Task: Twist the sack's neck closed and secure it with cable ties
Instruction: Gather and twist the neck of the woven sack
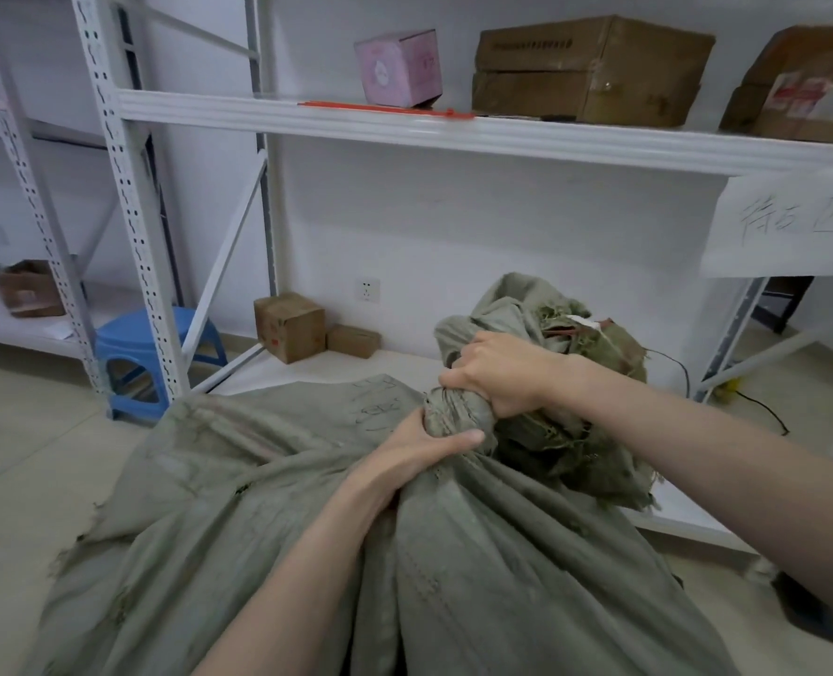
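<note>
A large grey-green woven sack [268,505] fills the lower middle of the view, its body spread toward me. Its neck [453,412] is gathered into a tight bunch. My right hand [502,373] grips the neck from above, fingers curled round it. Just below, my left hand [424,446] holds the base of the neck, thumb across the front. The frayed open mouth of the sack [565,383] flares out beyond my right hand. A red cable tie [380,108] lies on the white shelf above, in front of a pink box.
White metal shelving [453,131] carries a pink box [399,68] and brown cartons [590,70]. A paper sign [789,226] hangs at the right. A blue stool [131,353] and small cartons [290,326] stand low at the left. A black cable [765,412] lies on the floor.
</note>
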